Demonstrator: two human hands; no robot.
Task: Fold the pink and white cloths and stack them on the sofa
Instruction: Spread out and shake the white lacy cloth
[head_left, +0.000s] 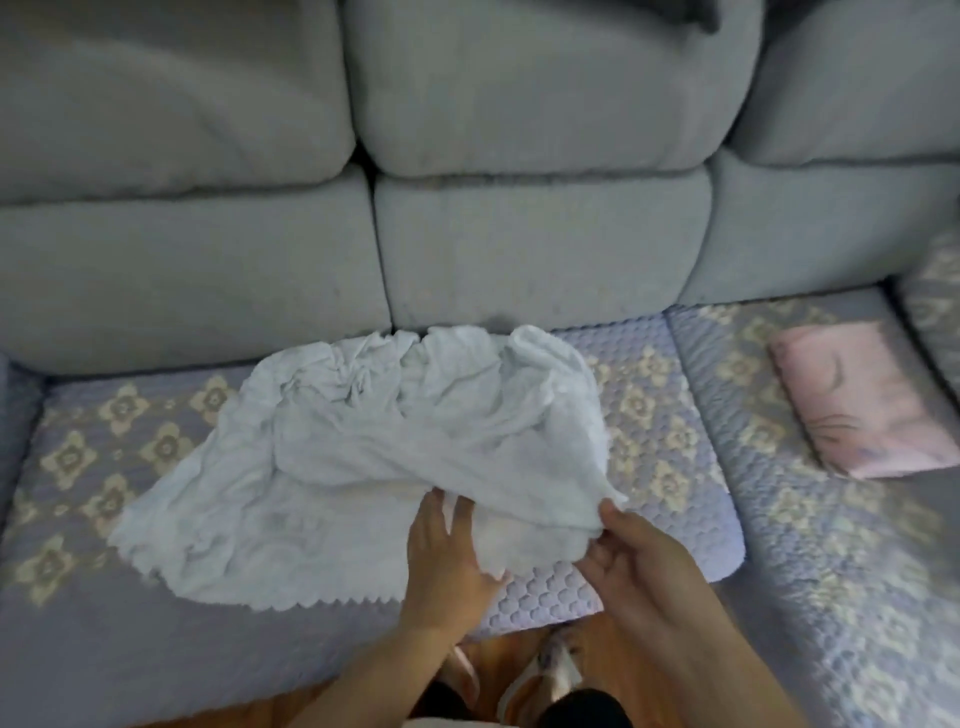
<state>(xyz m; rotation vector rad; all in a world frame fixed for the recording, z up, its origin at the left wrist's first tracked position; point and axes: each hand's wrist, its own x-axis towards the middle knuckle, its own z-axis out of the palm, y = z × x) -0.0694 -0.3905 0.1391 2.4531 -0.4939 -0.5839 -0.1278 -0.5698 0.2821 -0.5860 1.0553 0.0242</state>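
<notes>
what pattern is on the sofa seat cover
Quilted lavender seat cover with beige flower motifs, seen in the head view.

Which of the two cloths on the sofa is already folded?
The pink cloth, lying flat as a neat rectangle on the right. The white cloth is still crumpled, with both hands on it.

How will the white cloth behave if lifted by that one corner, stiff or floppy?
Likely floppy: the white cloth lies crumpled in soft creases and sags where the right hand pinches its corner. Probably light, since a fingertip pinch raises that edge. It may drag across the quilted sofa cover rather than slide, though the left hand looks to rest flat on it.
</notes>
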